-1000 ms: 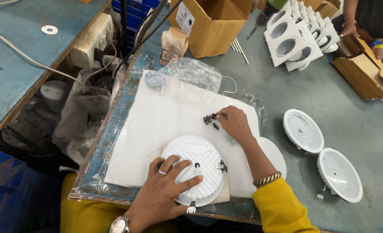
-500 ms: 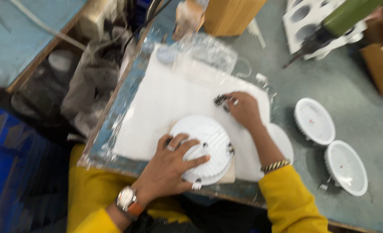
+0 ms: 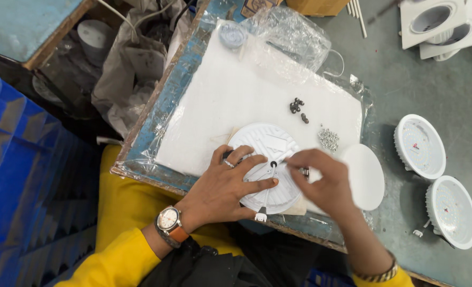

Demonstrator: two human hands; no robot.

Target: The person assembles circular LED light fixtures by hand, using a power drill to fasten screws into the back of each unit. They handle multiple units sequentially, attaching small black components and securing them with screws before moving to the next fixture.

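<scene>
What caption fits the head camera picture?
Both hands, left hand and right hand, rest on a round white lamp back on a white pad.

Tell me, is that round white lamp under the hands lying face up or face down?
Face down: the round white lamp shows its ribbed back and wire, unlike the two lamps at right showing dotted fronts.

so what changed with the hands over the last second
The right hand left the dark screws on the white pad and came back to the round white lamp back. The left hand stayed pressed on it; the two finished lamps stayed put.
</scene>
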